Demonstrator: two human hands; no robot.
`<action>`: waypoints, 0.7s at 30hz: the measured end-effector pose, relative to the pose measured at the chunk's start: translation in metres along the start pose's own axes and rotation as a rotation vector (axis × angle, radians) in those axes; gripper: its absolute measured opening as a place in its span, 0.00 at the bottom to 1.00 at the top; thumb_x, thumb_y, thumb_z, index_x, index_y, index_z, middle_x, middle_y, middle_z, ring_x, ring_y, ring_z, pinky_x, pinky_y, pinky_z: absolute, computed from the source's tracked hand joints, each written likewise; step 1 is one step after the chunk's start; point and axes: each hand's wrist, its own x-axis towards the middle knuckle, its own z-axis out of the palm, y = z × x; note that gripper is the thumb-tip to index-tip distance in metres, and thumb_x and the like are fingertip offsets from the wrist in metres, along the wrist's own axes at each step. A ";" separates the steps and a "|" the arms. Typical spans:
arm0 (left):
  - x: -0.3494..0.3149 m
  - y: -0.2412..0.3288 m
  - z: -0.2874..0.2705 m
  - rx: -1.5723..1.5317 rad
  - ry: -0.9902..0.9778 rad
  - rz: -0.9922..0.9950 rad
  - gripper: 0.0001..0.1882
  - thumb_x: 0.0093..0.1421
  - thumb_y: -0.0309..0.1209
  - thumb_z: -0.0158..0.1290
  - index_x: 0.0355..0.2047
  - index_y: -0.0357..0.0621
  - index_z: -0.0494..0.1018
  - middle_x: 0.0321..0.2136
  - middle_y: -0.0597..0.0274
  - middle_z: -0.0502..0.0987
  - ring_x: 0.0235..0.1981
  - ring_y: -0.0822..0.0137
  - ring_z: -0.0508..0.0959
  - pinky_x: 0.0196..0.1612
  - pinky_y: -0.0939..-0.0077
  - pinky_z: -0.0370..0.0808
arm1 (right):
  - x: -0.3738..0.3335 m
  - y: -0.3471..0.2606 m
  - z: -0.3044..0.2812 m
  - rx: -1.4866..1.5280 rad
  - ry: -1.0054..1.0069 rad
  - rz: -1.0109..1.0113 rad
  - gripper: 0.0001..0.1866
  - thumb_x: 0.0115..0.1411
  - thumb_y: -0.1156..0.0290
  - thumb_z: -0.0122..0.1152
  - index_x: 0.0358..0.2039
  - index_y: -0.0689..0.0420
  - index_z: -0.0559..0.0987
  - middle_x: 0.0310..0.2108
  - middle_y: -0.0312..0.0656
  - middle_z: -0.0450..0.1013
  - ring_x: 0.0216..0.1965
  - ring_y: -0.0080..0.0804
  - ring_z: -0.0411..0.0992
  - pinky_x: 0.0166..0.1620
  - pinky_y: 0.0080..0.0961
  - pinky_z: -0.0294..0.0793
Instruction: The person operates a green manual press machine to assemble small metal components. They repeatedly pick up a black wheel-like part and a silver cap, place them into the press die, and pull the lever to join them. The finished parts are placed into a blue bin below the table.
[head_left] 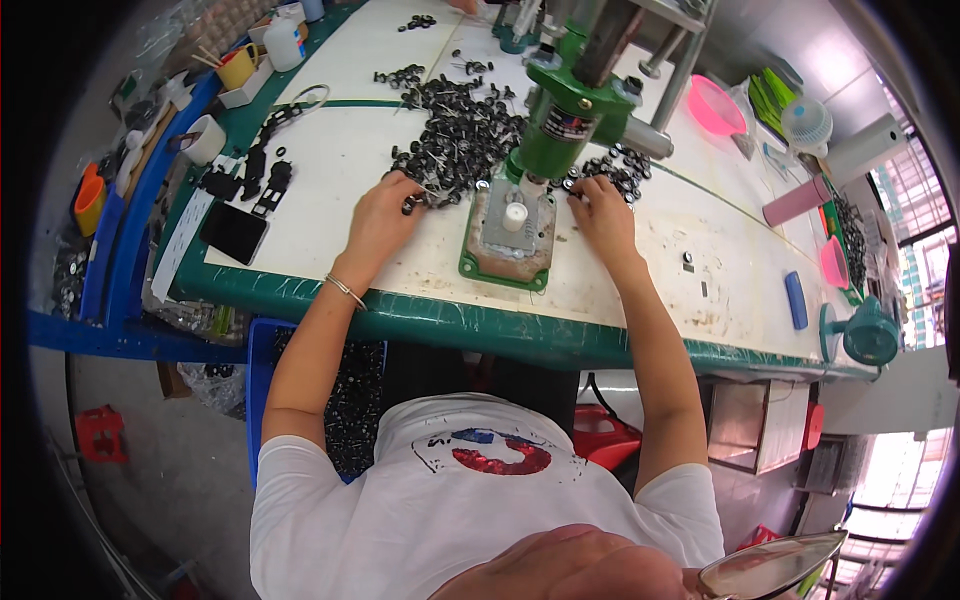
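Note:
My left hand (385, 222) is closed in a pinch on a small black round part with a thin metal pin (409, 206), at the near edge of a big heap of similar black parts (460, 135). My right hand (604, 218) reaches to the smaller pile of black round parts (628, 172) on the press's right. Its fingertips are together at a part there; what they grip is too small to make out. Between my hands stands a green bench press (556, 125). A white round seat (515, 216) sits on its metal base plate (500, 262), under the ram.
On the left lie a black phone (235, 233) and black strap-like pieces (272, 185). A blue bin of black parts (352, 400) stands below the table edge. Rightward are a blue cylinder (795, 300), a small teal fan (868, 330) and a pink basin (716, 106).

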 end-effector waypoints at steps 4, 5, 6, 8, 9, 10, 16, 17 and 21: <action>-0.001 0.007 0.001 -0.253 -0.160 -0.356 0.08 0.51 0.29 0.58 0.31 0.40 0.78 0.23 0.54 0.77 0.25 0.58 0.78 0.31 0.68 0.73 | -0.001 0.000 -0.005 0.065 -0.048 0.056 0.07 0.56 0.71 0.57 0.36 0.58 0.78 0.34 0.43 0.72 0.38 0.43 0.72 0.38 0.37 0.72; -0.002 0.012 -0.002 -0.307 -0.251 -0.529 0.08 0.51 0.29 0.58 0.32 0.40 0.79 0.22 0.54 0.77 0.24 0.59 0.78 0.30 0.70 0.72 | -0.003 -0.001 -0.007 0.076 -0.058 0.065 0.08 0.56 0.72 0.57 0.36 0.58 0.78 0.34 0.43 0.72 0.38 0.43 0.72 0.39 0.37 0.72; -0.005 0.006 -0.001 -0.376 -0.254 -0.536 0.08 0.51 0.30 0.58 0.32 0.42 0.79 0.18 0.55 0.77 0.20 0.63 0.76 0.27 0.73 0.71 | -0.005 -0.001 -0.010 0.087 -0.068 0.074 0.08 0.56 0.72 0.57 0.37 0.58 0.78 0.35 0.43 0.72 0.37 0.43 0.73 0.39 0.37 0.72; -0.008 0.007 -0.001 -0.276 -0.123 -0.397 0.08 0.51 0.30 0.58 0.32 0.42 0.79 0.21 0.57 0.77 0.23 0.62 0.77 0.28 0.72 0.72 | -0.007 -0.001 -0.012 0.082 -0.080 0.050 0.09 0.57 0.73 0.56 0.38 0.58 0.78 0.36 0.44 0.72 0.37 0.43 0.73 0.39 0.36 0.73; -0.010 0.007 -0.001 -0.225 -0.059 -0.327 0.07 0.51 0.29 0.58 0.32 0.43 0.79 0.23 0.59 0.77 0.24 0.61 0.77 0.29 0.71 0.72 | -0.008 0.002 -0.012 0.066 -0.081 0.016 0.09 0.57 0.73 0.56 0.38 0.59 0.78 0.36 0.44 0.72 0.37 0.43 0.73 0.39 0.36 0.73; -0.012 0.005 0.000 -0.129 -0.044 -0.254 0.07 0.51 0.29 0.58 0.32 0.43 0.79 0.26 0.59 0.76 0.26 0.60 0.77 0.30 0.70 0.73 | -0.009 0.003 -0.012 0.050 -0.081 -0.018 0.09 0.57 0.73 0.55 0.38 0.59 0.78 0.37 0.45 0.72 0.36 0.42 0.73 0.39 0.35 0.73; -0.022 0.005 0.001 0.088 0.018 -0.070 0.06 0.51 0.25 0.55 0.31 0.42 0.77 0.33 0.59 0.72 0.34 0.56 0.77 0.37 0.62 0.74 | -0.006 -0.002 -0.024 0.200 -0.158 0.047 0.10 0.56 0.75 0.58 0.39 0.60 0.79 0.37 0.43 0.71 0.34 0.34 0.73 0.38 0.28 0.73; -0.022 0.005 0.000 0.100 0.017 -0.058 0.06 0.51 0.24 0.55 0.31 0.41 0.77 0.33 0.59 0.72 0.34 0.56 0.77 0.37 0.62 0.75 | -0.006 -0.008 -0.026 0.267 -0.142 0.047 0.10 0.56 0.75 0.59 0.40 0.60 0.79 0.37 0.42 0.71 0.34 0.32 0.73 0.39 0.27 0.73; -0.018 0.006 -0.001 0.233 -0.040 -0.023 0.08 0.49 0.23 0.56 0.32 0.40 0.77 0.35 0.60 0.74 0.33 0.55 0.78 0.37 0.64 0.75 | 0.002 -0.038 -0.033 0.516 -0.113 0.036 0.12 0.56 0.74 0.61 0.41 0.62 0.78 0.37 0.40 0.71 0.33 0.27 0.73 0.39 0.23 0.73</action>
